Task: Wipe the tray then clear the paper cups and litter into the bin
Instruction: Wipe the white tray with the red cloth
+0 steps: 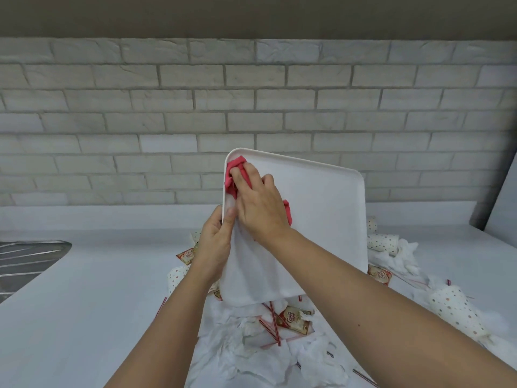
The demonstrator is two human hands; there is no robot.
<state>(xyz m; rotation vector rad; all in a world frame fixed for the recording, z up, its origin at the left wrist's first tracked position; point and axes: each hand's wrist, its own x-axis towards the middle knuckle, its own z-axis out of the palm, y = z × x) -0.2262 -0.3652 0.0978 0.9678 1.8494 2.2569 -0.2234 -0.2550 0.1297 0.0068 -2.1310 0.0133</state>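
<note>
White tray (321,219) tilts above the surface (98,289); our left hand (215,247) grips its edge, our right hand (260,208) clutches a red cloth (233,166) against its corner. Dotted cups (456,309), tissues (251,359) and sachets (293,320) lie beneath, partly hidden.

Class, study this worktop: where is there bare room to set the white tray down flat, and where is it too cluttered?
Free: the wide pale worktop between the steel sink drainer and the crumpled white tissues. Crowded: under and right of the white plastic tray, where tissues, spotted paper cups, creamer sachets and striped stirrers lie.
</note>
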